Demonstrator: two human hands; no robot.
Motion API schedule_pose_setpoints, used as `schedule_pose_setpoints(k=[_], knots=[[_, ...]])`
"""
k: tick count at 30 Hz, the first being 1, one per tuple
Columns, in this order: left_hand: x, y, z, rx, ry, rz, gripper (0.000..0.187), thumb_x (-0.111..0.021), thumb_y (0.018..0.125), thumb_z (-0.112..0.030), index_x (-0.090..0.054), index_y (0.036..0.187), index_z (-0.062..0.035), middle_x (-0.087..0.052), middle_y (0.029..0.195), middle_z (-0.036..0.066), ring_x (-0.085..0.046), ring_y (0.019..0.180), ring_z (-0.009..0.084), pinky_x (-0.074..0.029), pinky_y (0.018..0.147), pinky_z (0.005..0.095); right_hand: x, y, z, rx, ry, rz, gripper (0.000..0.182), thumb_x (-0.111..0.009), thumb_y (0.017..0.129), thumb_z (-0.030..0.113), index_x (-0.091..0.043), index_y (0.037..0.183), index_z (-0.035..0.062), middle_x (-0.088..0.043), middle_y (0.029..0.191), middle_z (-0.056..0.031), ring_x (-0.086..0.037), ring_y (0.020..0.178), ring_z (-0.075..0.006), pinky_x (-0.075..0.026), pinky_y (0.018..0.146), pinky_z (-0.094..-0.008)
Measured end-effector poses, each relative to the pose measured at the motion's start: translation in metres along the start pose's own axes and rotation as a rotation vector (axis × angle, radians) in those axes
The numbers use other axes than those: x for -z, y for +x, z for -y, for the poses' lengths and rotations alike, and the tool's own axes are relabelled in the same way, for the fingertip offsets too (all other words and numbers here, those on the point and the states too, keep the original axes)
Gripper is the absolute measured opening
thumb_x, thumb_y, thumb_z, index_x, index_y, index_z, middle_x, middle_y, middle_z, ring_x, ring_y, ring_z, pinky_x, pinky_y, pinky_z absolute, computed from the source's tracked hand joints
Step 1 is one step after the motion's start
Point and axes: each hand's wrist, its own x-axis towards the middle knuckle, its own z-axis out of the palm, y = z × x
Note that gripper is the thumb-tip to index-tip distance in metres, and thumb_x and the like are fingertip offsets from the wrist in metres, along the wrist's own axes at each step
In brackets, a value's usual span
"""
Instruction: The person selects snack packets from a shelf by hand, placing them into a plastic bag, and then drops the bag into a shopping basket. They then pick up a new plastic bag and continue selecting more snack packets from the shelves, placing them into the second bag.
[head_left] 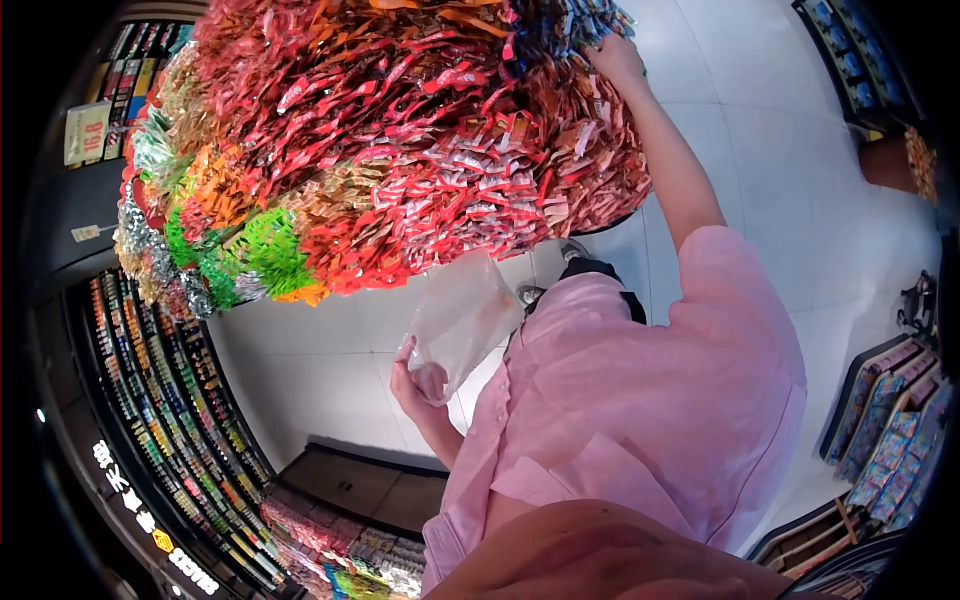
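Observation:
A clear plastic bag (462, 310) hangs in front of my body, its side pinched by my left hand (418, 380). Part of that hand shows through the film. My right arm stretches out to the far right end of a large heap of wrapped sweets (400, 130). There my right hand (617, 60) touches blue-wrapped sweets (560, 35), with its fingers bent together. The fingertips are partly hidden, and I cannot see what lies between them. Red and pink wrappers fill the middle of the heap, green and orange ones its left end.
Curved shelves of small packets (185, 420) stand at the left, with a price sign (88, 132) above. Racks of packaged goods (890, 430) stand at the lower right. A low display (370, 490) is near the bottom. Pale floor tiles (740, 130) run between.

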Motion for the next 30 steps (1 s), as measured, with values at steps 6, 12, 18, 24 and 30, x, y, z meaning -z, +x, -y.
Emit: schedule_pose_setpoints(k=[6, 12, 18, 24, 30], knots=[[-0.007, 0.004, 0.000, 0.002, 0.030, -0.007, 0.051, -0.041, 0.110, -0.035, -0.060, 0.129, 0.0085, -0.033, 0.043, -0.005, -0.027, 0.034, 0.0080, -0.030, 0.041, 0.0284, 0.009, 0.003, 0.007, -0.046, 0.029, 0.006, 0.036, -0.069, 0.086, 0.038, -0.076, 0.102, 0.0062, -0.074, 0.101, -0.0212, -0.071, 0.096, -0.0397, -0.058, 0.084, -0.0520], [-0.006, 0.008, 0.000, 0.012, 0.013, 0.003, 0.051, -0.040, 0.110, -0.034, -0.060, 0.129, 0.0086, -0.034, 0.044, -0.005, -0.029, 0.034, 0.0077, -0.032, 0.041, 0.0281, 0.048, -0.007, 0.022, -0.023, 0.164, -0.226, 0.030, -0.067, 0.091, 0.038, -0.075, 0.102, 0.0110, -0.076, 0.091, -0.0146, -0.072, 0.088, -0.0362, -0.058, 0.077, -0.0465], [0.006, 0.016, 0.005, 0.076, 0.027, -0.020, 0.053, -0.044, 0.110, -0.037, -0.062, 0.128, 0.0093, -0.034, 0.045, -0.006, -0.029, 0.037, 0.0064, -0.032, 0.043, 0.0279, 0.087, -0.034, 0.021, 0.114, 0.595, -0.382, 0.031, -0.075, 0.089, 0.037, -0.074, 0.096, 0.0057, -0.074, 0.081, -0.0100, -0.071, 0.073, -0.0209, -0.055, 0.069, -0.0341], [0.018, 0.036, -0.006, 0.156, 0.046, 0.044, 0.052, -0.048, 0.108, -0.036, -0.063, 0.128, 0.0099, -0.031, 0.054, -0.009, -0.031, 0.043, 0.0049, -0.030, 0.045, 0.0262, 0.132, -0.129, 0.066, 0.024, 1.153, -0.087, 0.019, -0.074, 0.095, 0.019, -0.071, 0.100, 0.0005, -0.071, 0.087, -0.0012, -0.064, 0.076, -0.0078, -0.049, 0.062, -0.0218], [0.029, 0.047, -0.016, 0.202, 0.009, 0.098, 0.049, -0.049, 0.108, -0.037, -0.066, 0.129, 0.0042, -0.032, 0.055, -0.010, -0.029, 0.045, 0.0040, -0.022, 0.046, 0.0245, 0.142, -0.219, 0.124, 0.098, 1.384, 0.191, 0.013, -0.071, 0.095, 0.005, -0.069, 0.108, 0.0020, -0.071, 0.097, -0.0016, -0.066, 0.083, -0.0082, -0.056, 0.068, -0.0222]])
